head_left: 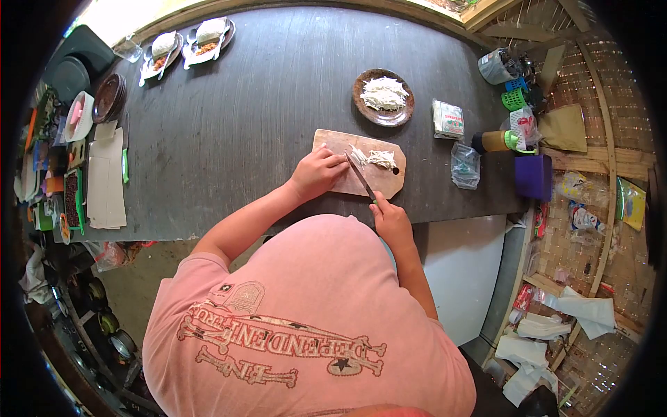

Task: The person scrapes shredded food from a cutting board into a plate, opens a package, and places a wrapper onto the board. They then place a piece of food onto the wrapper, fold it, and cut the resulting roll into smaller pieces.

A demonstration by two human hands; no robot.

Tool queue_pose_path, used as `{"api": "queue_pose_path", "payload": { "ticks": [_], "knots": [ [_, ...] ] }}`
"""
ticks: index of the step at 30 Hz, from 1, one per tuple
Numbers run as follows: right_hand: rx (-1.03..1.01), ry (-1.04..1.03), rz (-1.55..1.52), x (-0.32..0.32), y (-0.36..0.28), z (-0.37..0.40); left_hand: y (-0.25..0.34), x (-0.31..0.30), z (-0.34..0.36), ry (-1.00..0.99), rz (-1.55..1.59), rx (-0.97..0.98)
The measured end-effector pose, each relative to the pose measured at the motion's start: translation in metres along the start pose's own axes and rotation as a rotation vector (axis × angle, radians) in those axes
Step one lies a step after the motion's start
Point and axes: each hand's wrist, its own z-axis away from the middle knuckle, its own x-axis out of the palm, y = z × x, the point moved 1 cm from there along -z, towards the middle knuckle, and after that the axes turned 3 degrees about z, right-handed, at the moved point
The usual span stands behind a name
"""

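Observation:
A wooden cutting board (333,142) lies near the table's front edge. My left hand (318,172) rests on the board's left part, its fingers curled and pressed together; whatever they hold is hidden beneath them. In my right hand (391,221) is a knife (363,178), its handle gripped at the board's front edge and its blade slanting up and left, the tip close to my left fingertips. White shredded food (381,159) lies on the board just right of the blade. Behind the board, a brown plate (358,108) carries a heap of similar white strands (384,94).
Right of the board are a white-and-green packet (448,119), a clear plastic bag (465,166) and a bottle (495,142). Two served plates of rice (210,30) stand at the back left. Flattened cardboard (106,182) and stacked brown plates (109,97) sit along the left edge.

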Motion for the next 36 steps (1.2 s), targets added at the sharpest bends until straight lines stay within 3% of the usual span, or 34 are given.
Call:
{"api": "queue_pose_path", "payload": {
  "ticks": [17,28,36],
  "knots": [
    [0.042,-0.136,0.125,-0.024,-0.015,-0.015,-0.002,0.003,0.0,0.008,-0.007,-0.006],
    [0.013,0.048,-0.139,-0.001,0.003,-0.007,0.0,0.001,0.001,0.013,0.006,-0.015],
    [0.009,-0.005,-0.026,0.0,0.008,-0.004,-0.002,0.004,0.001,-0.007,0.02,-0.008]
  ]
}}
